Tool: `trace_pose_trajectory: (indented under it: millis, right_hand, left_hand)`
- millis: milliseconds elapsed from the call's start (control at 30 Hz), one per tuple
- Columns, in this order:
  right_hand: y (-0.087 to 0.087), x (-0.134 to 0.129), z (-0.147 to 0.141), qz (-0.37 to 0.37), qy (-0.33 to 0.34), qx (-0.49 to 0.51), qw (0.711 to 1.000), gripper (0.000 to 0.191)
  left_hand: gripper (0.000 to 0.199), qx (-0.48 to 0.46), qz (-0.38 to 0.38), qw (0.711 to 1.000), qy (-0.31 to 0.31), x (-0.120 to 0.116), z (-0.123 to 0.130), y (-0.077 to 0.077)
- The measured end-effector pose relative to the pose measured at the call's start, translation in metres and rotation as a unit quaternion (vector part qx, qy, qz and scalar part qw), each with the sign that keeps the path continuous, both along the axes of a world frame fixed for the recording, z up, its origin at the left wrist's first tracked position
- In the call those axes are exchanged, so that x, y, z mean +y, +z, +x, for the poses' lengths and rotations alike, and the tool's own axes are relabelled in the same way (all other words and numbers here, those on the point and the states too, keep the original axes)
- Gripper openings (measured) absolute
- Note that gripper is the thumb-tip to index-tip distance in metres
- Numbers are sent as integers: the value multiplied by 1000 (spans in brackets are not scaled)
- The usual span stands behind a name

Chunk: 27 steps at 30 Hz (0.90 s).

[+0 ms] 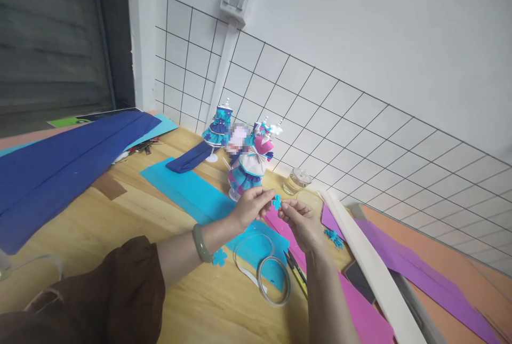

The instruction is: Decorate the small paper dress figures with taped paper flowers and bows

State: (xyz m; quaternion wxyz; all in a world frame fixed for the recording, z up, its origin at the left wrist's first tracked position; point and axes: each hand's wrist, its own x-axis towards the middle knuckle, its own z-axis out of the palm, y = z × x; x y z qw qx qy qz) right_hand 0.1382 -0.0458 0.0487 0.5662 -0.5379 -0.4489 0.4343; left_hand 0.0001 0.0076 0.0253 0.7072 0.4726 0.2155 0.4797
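A small blue flower cutout point(277, 202) is pinched between my two hands above the table. My left hand point(254, 206) grips its left side with thumb and finger; a green bangle point(202, 244) circles that wrist. On the flower's right side, my right hand point(300, 221) holds an edge in its fingertips. Just behind the hands stands a small dress form point(248, 169) in a white, blue and pink paper outfit. Another blue flower point(220, 257) lies below my left forearm. Several blue cutouts point(333, 238) rest right of my right hand.
Blue paper point(188, 189) crosses the table point(192, 306). A tape roll point(274, 281) and scissors point(296, 272) lie in front. A glass point(296, 181) and a second dress form point(218, 129) stand behind. Dark blue sheets point(72, 162) cover the left; purple strips point(424, 274) lie right.
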Motion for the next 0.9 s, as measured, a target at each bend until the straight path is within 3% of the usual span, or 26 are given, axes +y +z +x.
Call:
trace_pose_trajectory:
  millis: [167, 533, 767, 900]
  right_hand:
    - [-1, 2, 6, 5, -5, -23, 1000, 25]
    - [-1, 1, 0, 23, 3, -50, 999, 24]
    - [2, 0, -10, 72, -45, -132, 988, 25]
    - [8, -5, -15, 51, -33, -169, 984, 26]
  left_hand:
    - [34, 21, 37, 999, 8, -2, -4, 8]
    - [14, 56, 86, 994, 40, -1, -5, 11]
    - [13, 61, 143, 984, 87, 0, -2, 7]
    - [14, 76, 175, 976, 107, 0, -2, 5]
